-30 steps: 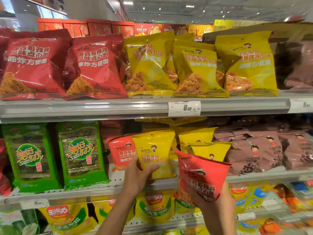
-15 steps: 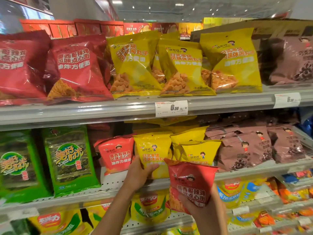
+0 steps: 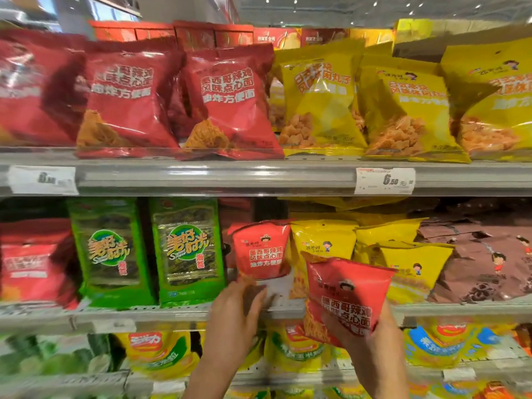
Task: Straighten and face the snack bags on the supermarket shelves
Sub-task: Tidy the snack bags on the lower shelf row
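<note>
At lower right, the right hand [image 3: 371, 335] grips a red bag [image 3: 345, 298] off the shelf. The left hand [image 3: 236, 315], fingers loose and holding nothing, touches under the shelved red bag [image 3: 260, 250] at centre. The held bag likely belongs behind it, upright, label forward. Both are glossy, crinkly, air-puffed pillows; a light grip suits them.

Two bare forearms rise from the lower edge of the view, each ending in a bare hand: the left hand [image 3: 236, 315] and the right hand [image 3: 371, 338]. No sleeve, glove, watch or ring shows on either. The wrists are slim. The left fingers are blurred, and only the outer side of the right hand shows.
</note>
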Available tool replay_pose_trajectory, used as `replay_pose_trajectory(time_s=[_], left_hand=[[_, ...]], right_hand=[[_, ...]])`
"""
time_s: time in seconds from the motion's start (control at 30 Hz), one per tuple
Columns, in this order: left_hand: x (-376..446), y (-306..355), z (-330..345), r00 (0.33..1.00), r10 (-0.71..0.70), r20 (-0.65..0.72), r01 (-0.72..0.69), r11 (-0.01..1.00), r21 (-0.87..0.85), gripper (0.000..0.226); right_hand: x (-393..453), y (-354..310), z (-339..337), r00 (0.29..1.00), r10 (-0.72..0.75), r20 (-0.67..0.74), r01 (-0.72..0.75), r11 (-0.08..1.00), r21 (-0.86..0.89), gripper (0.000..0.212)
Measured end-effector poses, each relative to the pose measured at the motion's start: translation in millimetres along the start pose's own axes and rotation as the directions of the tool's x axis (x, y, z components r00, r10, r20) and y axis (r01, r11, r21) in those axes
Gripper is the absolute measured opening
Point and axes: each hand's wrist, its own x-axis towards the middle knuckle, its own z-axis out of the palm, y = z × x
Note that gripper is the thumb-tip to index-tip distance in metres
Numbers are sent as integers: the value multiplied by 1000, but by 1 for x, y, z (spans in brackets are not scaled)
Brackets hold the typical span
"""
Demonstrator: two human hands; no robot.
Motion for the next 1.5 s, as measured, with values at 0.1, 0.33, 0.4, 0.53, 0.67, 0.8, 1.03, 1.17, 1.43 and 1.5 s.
replay_pose_trajectory(time_s=[0.1, 0.33, 0.4, 0.53, 0.67, 0.8, 1.03, 1.17, 1.43, 1.5], left_hand=[[-22, -34, -28, 986, 108, -124, -74, 965, 253, 20], [-35, -90, -68, 975, 183, -127, -102, 873, 477, 23], [-35, -93, -70, 976, 189, -111, -115, 874, 471, 22], [-29, -95, -71, 984, 149, -102, -89, 891, 445, 6], [-27, -90, -69, 991, 71, -117, -15, 905, 426, 7], [-25, -85, -71, 990, 45, -137, 15, 912, 410, 5], [-28, -82, -69, 984, 9, -181, 53, 941, 334, 9], [-31, -85, -64, 980, 5, -199, 58, 948, 312, 8], [-35, -98, -68, 982, 85, -169, -35, 959, 281, 13], [-35, -104, -72, 984, 124, -128, -88, 962, 259, 22]], right_hand=[[-5, -19, 27, 1000, 6, 6, -6, 999, 43, 83], [-9, -62, 91, 989, -79, 128, 61, 988, 142, 70], [-4, -65, 104, 980, -87, 176, 59, 986, 158, 66], [9, -64, 124, 975, -103, 198, 63, 978, 198, 68], [24, -60, 133, 959, -140, 246, 106, 984, 146, 78], [26, -48, 139, 940, -115, 320, 109, 993, 36, 88], [24, -39, 141, 951, -18, 308, 76, 981, -179, 85], [25, -43, 140, 937, 50, 345, 42, 966, -255, 80], [4, -35, 132, 972, -110, 207, 154, 966, -208, 64], [-4, -37, 132, 986, -50, 162, 69, 991, -113, 67]])
